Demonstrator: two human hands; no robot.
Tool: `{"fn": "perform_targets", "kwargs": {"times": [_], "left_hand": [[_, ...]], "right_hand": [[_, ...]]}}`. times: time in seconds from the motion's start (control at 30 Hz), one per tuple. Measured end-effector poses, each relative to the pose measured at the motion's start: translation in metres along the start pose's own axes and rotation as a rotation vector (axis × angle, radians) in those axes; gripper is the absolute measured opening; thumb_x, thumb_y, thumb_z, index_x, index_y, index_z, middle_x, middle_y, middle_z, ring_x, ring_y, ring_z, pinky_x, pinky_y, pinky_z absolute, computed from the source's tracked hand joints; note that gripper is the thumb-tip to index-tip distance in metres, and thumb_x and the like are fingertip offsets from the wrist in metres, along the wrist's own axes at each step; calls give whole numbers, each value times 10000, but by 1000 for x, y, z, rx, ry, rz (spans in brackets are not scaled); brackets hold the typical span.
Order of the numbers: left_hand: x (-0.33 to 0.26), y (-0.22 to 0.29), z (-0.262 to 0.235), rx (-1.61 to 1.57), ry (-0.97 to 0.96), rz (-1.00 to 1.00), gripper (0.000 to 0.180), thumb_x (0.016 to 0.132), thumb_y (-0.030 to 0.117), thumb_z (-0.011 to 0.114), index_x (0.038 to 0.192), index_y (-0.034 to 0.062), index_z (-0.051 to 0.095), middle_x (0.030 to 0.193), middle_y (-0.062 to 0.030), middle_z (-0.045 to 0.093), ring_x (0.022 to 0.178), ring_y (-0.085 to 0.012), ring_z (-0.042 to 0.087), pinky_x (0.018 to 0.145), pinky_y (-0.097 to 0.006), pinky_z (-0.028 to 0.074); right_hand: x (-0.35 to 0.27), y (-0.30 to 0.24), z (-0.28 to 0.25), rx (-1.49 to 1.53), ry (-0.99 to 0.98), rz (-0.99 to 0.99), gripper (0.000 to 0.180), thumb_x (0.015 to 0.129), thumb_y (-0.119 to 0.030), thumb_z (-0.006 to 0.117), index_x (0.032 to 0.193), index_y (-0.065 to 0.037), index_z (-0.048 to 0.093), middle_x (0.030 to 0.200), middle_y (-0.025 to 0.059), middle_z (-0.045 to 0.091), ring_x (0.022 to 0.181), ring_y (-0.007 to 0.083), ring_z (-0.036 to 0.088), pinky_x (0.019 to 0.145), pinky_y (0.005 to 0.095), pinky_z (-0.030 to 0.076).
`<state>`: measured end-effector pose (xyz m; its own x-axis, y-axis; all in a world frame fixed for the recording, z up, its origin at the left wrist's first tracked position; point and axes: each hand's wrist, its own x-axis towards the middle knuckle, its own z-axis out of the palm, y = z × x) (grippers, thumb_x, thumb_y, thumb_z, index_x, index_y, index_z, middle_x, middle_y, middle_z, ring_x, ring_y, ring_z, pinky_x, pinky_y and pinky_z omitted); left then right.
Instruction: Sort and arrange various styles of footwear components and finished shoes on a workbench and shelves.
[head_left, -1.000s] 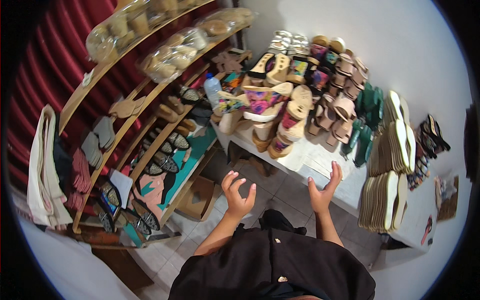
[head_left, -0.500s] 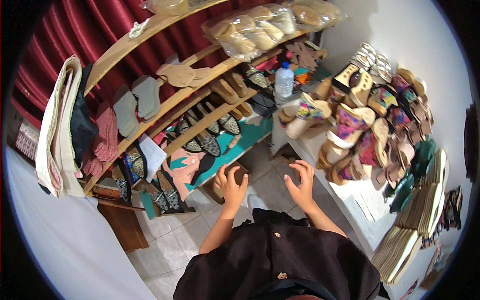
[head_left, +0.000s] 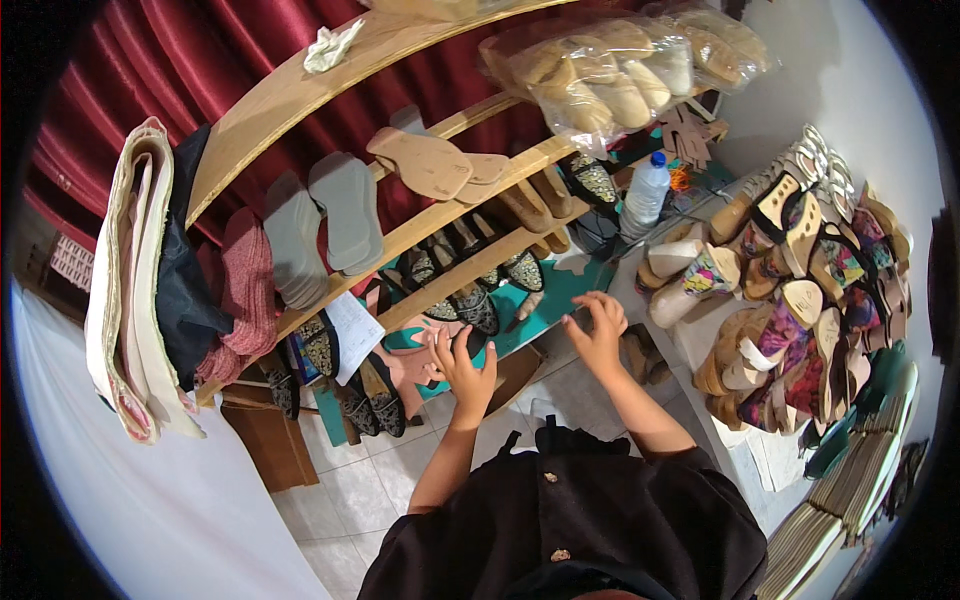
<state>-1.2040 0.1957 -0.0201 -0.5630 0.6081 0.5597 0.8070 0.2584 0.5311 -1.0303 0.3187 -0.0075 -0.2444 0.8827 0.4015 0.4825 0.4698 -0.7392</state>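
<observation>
My left hand (head_left: 466, 372) is raised in the air with curled fingers held apart, and nothing is in it. Beyond it, on the lower shelf, are dark patterned shoes (head_left: 476, 308) and pink cut pieces (head_left: 408, 362). My right hand (head_left: 598, 332) is also raised, thumb and fingers spread around empty air. It is nearest to the green lower shelf board (head_left: 545, 312) and the table on the right. Neither hand appears to touch anything. Grey sole pieces (head_left: 345, 212) and tan sole pieces (head_left: 420, 165) lie on the shelf above.
Colourful wedge sandals (head_left: 785, 320) crowd the right-hand table, beside stacked soles (head_left: 850, 470). A water bottle (head_left: 645, 195) stands at the back corner. Bagged shoe forms (head_left: 600, 75) rest on the upper shelf. Folded cloth (head_left: 135, 280) hangs at the left. A cardboard box (head_left: 265, 445) sits below.
The view has shifted, so the shelves sit lower and further right in it. My right hand has risen slightly relative to my body; both hands remain empty and spread.
</observation>
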Motion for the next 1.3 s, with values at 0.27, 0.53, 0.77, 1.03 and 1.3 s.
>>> {"fn": "perform_targets", "kwargs": {"times": [0.27,0.53,0.77,1.03,1.3], "left_hand": [[-40,-101,68,77,-131,-281,472,708,409,688,1085,144,587,1301,-98,395,1268,-327,267,933,-639,125],[3,-116,137,254,-461,-652,961,584,644,693,1293,46,441,1414,-203,237,1332,-373,137,994,-655,125],[25,-125,156,374,-416,-995,1402,462,668,754,1402,-56,7,1471,-204,103,1346,-357,150,1018,-631,153],[25,-111,164,343,-527,-1071,1485,397,698,758,1399,-58,-35,1488,-202,54,1372,-344,82,1045,-609,88],[3,-98,161,261,-484,-1017,1003,475,709,707,1267,127,507,1450,-174,238,1359,-377,73,1007,-668,47]], "right_hand": [[10,43,120,-145,-324,279,411,680,-313,718,1040,-167,584,1168,83,474,1180,304,358,941,618,204],[20,54,183,-350,-425,317,610,643,-397,748,1136,-114,527,1211,130,419,1228,329,304,928,652,210],[30,90,200,-340,-391,459,902,605,-465,763,1318,-116,334,1362,163,292,1287,343,224,947,658,163],[76,106,210,-359,-460,808,854,567,-601,730,1203,-69,527,1363,126,367,1310,327,225,974,660,158],[56,96,200,-294,-589,544,837,609,-660,660,1101,13,583,1239,150,481,1244,379,294,945,694,125]]}}
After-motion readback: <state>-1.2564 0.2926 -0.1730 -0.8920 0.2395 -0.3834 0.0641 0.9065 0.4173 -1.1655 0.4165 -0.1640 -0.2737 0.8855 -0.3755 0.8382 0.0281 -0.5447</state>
